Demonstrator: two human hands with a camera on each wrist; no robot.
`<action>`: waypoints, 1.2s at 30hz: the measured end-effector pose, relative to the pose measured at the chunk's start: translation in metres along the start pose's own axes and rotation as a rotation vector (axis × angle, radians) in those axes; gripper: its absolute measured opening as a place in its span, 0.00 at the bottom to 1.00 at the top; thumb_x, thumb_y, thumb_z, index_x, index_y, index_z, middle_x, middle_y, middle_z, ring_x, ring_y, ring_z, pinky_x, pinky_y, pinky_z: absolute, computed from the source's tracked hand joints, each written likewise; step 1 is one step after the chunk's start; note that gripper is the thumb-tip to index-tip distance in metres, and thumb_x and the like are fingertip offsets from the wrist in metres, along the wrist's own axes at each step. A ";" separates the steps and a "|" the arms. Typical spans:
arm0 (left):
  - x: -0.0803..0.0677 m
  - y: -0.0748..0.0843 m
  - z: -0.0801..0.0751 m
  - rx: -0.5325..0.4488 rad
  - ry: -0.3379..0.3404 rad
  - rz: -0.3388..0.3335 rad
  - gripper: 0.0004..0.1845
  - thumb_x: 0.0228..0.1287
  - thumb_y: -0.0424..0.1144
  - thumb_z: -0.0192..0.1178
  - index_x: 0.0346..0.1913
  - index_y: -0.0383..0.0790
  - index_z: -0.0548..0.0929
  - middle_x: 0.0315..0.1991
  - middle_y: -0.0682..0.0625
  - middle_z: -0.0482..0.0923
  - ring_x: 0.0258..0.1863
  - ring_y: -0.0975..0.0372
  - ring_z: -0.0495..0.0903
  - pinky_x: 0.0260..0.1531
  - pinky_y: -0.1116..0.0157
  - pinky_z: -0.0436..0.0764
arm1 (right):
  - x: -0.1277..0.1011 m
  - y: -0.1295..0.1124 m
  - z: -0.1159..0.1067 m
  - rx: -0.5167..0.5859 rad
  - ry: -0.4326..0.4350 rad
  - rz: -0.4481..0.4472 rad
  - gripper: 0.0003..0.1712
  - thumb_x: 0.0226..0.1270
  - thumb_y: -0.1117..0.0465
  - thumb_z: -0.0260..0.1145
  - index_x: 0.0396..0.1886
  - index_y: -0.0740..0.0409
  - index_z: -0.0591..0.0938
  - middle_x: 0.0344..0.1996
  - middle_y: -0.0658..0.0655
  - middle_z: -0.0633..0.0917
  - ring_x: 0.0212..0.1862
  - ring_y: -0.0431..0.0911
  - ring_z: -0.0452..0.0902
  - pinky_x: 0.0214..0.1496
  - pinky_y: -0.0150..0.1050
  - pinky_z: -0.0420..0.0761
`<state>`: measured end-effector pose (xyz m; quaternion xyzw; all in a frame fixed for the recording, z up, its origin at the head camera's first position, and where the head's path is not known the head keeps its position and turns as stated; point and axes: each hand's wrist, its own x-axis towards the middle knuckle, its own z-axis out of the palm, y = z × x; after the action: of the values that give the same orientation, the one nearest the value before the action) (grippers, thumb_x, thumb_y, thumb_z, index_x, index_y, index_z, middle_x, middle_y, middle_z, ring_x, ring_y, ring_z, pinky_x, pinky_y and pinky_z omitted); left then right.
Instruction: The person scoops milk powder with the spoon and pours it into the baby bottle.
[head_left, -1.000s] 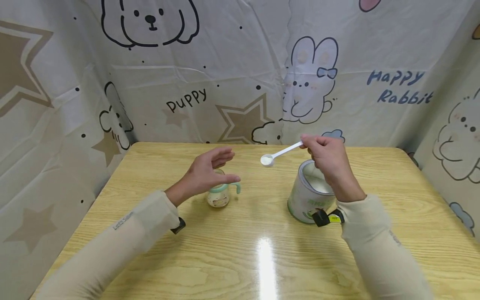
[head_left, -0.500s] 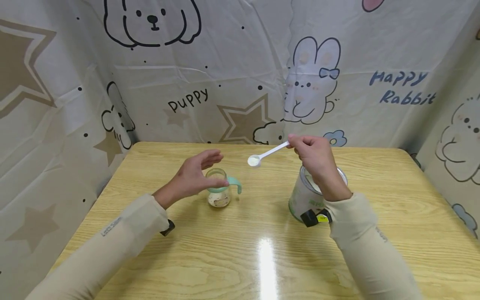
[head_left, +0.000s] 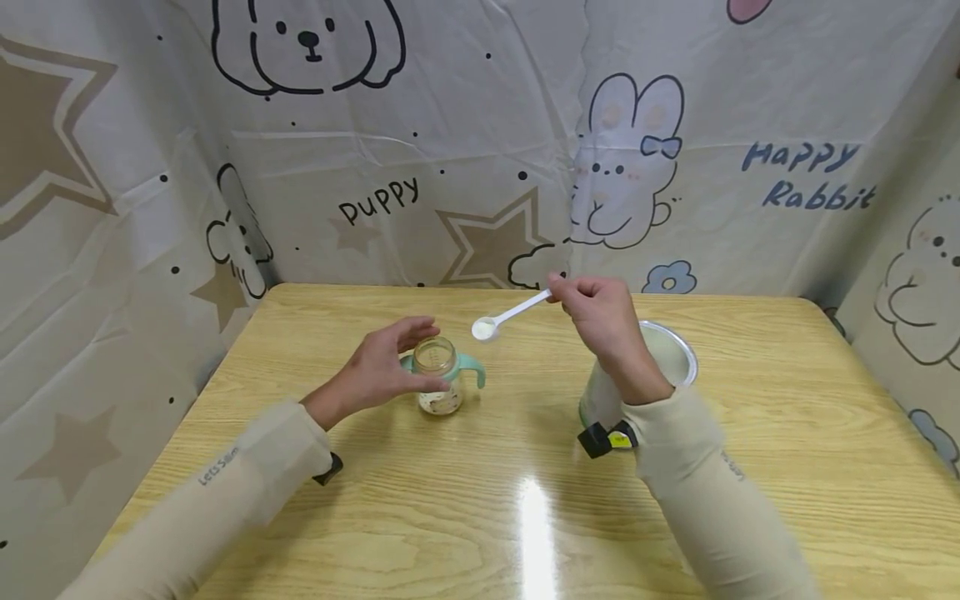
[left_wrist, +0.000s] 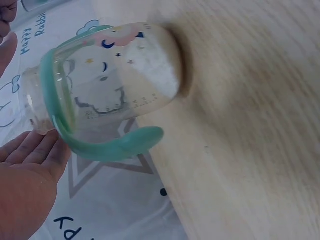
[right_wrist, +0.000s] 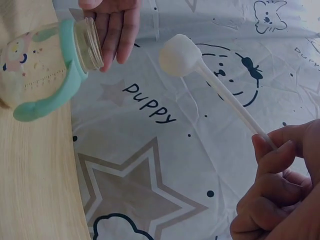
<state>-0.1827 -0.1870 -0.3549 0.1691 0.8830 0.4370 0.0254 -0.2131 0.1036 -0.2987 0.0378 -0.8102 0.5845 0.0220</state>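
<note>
A baby bottle (head_left: 441,403) with mint green handles stands upright and uncapped on the table; white powder lies in its bottom, as the left wrist view shows. My left hand (head_left: 378,367) is spread beside it, thumb in front and fingers behind the neck, not curled round it. Between thumb and fingertips my right hand (head_left: 603,321) pinches the end of a white measuring scoop (head_left: 485,329). Powder fills its bowl, which hangs in the air right of the bottle mouth. In the right wrist view the scoop (right_wrist: 180,56) shows its rounded underside.
An open powder can (head_left: 597,396) stands on the right, partly hidden by my right hand and wrist. The wooden table (head_left: 465,508) reaches back to a printed cloth (head_left: 465,108) hanging behind and at both sides.
My right hand has carried the filled scoop leftward from the can towards the bottle. The left hand has drawn left, then come down beside the bottle neck, leaving the bottle in view.
</note>
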 end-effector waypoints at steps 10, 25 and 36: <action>0.000 -0.008 0.005 0.020 0.031 0.011 0.47 0.48 0.39 0.81 0.70 0.32 0.68 0.65 0.39 0.74 0.64 0.46 0.73 0.63 0.49 0.75 | 0.000 0.003 0.018 0.001 -0.022 -0.024 0.24 0.74 0.48 0.63 0.37 0.68 0.87 0.36 0.55 0.78 0.31 0.45 0.61 0.34 0.38 0.64; 0.000 -0.017 0.010 0.028 0.072 0.021 0.43 0.50 0.38 0.80 0.68 0.31 0.70 0.60 0.41 0.79 0.59 0.48 0.78 0.58 0.50 0.79 | 0.001 0.006 0.043 0.011 -0.018 -0.021 0.22 0.73 0.50 0.64 0.36 0.67 0.89 0.47 0.61 0.87 0.32 0.47 0.63 0.34 0.39 0.64; 0.001 -0.014 0.008 0.018 0.063 -0.011 0.43 0.50 0.37 0.79 0.68 0.31 0.70 0.60 0.39 0.78 0.59 0.48 0.78 0.60 0.48 0.77 | 0.002 0.018 0.064 -0.021 -0.005 -0.066 0.20 0.73 0.50 0.65 0.33 0.63 0.90 0.20 0.50 0.77 0.22 0.43 0.60 0.24 0.35 0.61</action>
<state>-0.1856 -0.1884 -0.3708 0.1507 0.8883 0.4339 -0.0017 -0.2166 0.0488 -0.3359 0.0658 -0.8146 0.5749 0.0399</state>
